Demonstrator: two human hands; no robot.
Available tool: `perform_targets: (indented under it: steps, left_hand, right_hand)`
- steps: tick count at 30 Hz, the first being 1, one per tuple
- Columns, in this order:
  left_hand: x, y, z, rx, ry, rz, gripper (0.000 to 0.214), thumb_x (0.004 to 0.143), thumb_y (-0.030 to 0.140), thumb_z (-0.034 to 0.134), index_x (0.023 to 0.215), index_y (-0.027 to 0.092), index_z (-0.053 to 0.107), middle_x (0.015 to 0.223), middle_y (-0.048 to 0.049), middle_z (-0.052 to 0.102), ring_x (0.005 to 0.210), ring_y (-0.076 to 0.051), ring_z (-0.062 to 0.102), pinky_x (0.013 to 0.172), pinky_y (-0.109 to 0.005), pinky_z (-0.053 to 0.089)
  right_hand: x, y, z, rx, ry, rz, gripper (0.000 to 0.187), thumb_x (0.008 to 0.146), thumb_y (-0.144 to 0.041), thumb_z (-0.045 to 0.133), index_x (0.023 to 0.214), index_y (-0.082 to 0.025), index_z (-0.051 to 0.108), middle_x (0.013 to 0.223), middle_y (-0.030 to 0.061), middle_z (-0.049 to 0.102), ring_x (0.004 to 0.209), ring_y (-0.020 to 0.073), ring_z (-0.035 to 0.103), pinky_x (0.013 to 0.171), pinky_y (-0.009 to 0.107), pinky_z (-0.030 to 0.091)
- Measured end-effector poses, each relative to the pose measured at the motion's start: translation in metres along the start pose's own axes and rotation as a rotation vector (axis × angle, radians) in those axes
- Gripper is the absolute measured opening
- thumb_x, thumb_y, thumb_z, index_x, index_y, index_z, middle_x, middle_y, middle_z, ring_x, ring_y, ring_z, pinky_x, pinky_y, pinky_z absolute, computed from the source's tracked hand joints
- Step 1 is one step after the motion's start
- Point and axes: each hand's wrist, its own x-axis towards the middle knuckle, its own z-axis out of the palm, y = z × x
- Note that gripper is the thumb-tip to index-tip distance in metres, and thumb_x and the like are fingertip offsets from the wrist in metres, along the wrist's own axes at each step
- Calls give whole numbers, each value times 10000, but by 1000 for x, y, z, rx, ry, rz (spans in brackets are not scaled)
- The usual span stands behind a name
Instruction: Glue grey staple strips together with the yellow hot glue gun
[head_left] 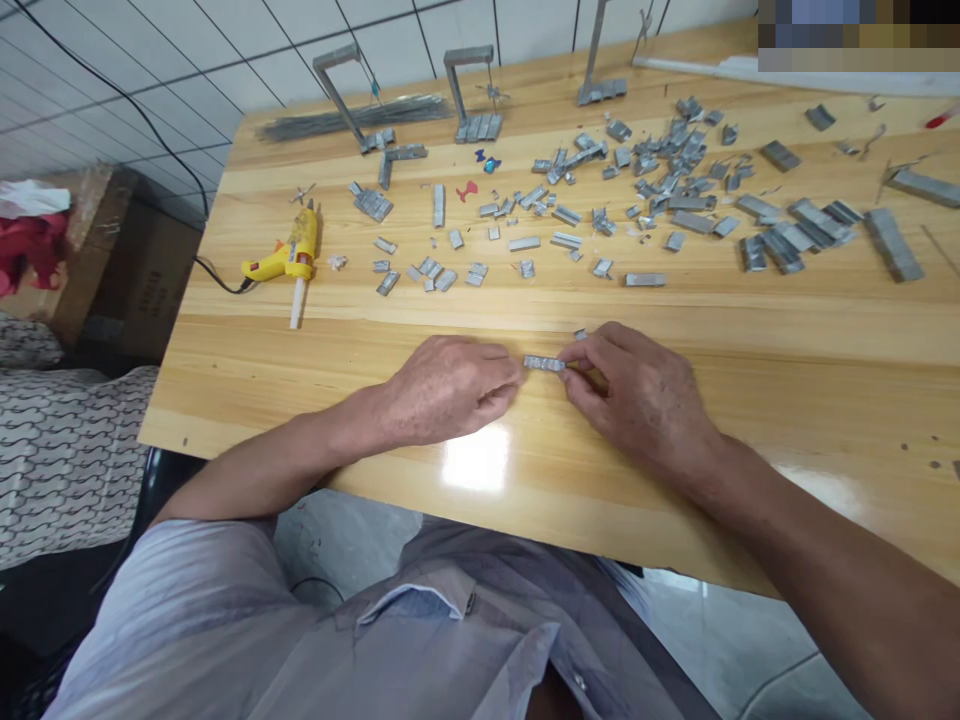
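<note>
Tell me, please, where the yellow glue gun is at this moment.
In the head view, the yellow glue gun lies near the left edge of the wooden table, beside a small whitish clump and farther back than the left hand.

Wooden table: scattered grey pieces, yellow glue gun.

strip between hands | glue gun on table, left | pieces behind strip

I wore a pale grey-lilac shirt, its left sleeve was short, its collar sat creased, my left hand and right hand were bare
</note>
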Motion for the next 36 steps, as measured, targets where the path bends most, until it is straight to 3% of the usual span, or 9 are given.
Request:
perform_targets:
  steps: [9, 16, 20, 26, 29, 32, 36]
  left_hand:
    - [-2, 0, 8, 78, 44, 12, 231, 1067, 274, 536, 1103, 203, 752, 1006, -32, 814, 870, -155, 761, 763, -255, 568]
    - [1, 5, 16, 157, 75, 25, 344, 1113, 280, 442, 956, 169, 728, 864, -34, 789, 752, -156, 739, 697, -265, 538]
    - [5, 10, 12, 201, -6, -24, 306, 1097, 260, 449, 935, 161, 689, 829, -41, 778, 709, -168, 726, 624, -255, 496]
    - [16, 19, 5, 238, -245, -107, 172, 1030, 190, 516, 1065, 131, 674, 829, -76, 778, 695, -241, 735, 585, -307, 508]
    - [18, 20, 6, 247, -293, -144, 181, 1028, 209, 518, 1093, 124, 665, 804, -81, 775, 681, -258, 738, 559, -311, 480]
    - [13, 16, 4, 208, -234, -158, 223, 1069, 275, 479, 1049, 150, 663, 785, -64, 769, 681, -229, 733, 562, -284, 440]
    - [3, 4, -7, 65, -27, -160, 185, 1062, 262, 504, 1017, 182, 665, 800, -15, 764, 675, -156, 704, 607, -243, 414]
  right_hand:
    - [0, 0, -1, 0, -21, 3, 140, 944, -234, 602, 981, -215, 736, 921, 67, 749, 825, 214, 696, 675, 325, 455]
    - [0, 0, 0, -19, 9, -15, 148, 949, -231, 603, 982, -210, 745, 910, 68, 747, 828, 217, 706, 672, 323, 468]
    - [0, 0, 1, -20, 8, -9, 152, 948, -236, 602, 982, -215, 749, 901, 64, 741, 824, 216, 699, 673, 319, 468]
    - [0, 2, 2, -11, 25, -22, 138, 941, -229, 621, 982, -205, 751, 904, 64, 736, 825, 209, 696, 674, 313, 463]
    - [-1, 3, 2, -12, 23, -23, 137, 948, -232, 619, 980, -202, 749, 905, 60, 741, 828, 207, 705, 686, 312, 469]
    - [-1, 3, 3, -13, 11, -19, 149, 954, -241, 608, 989, -206, 748, 920, 62, 747, 849, 210, 711, 696, 312, 470]
    - [0, 3, 3, -6, 1, 1, 157, 952, -250, 602, 993, -208, 747, 923, 64, 746, 857, 213, 711, 692, 312, 461]
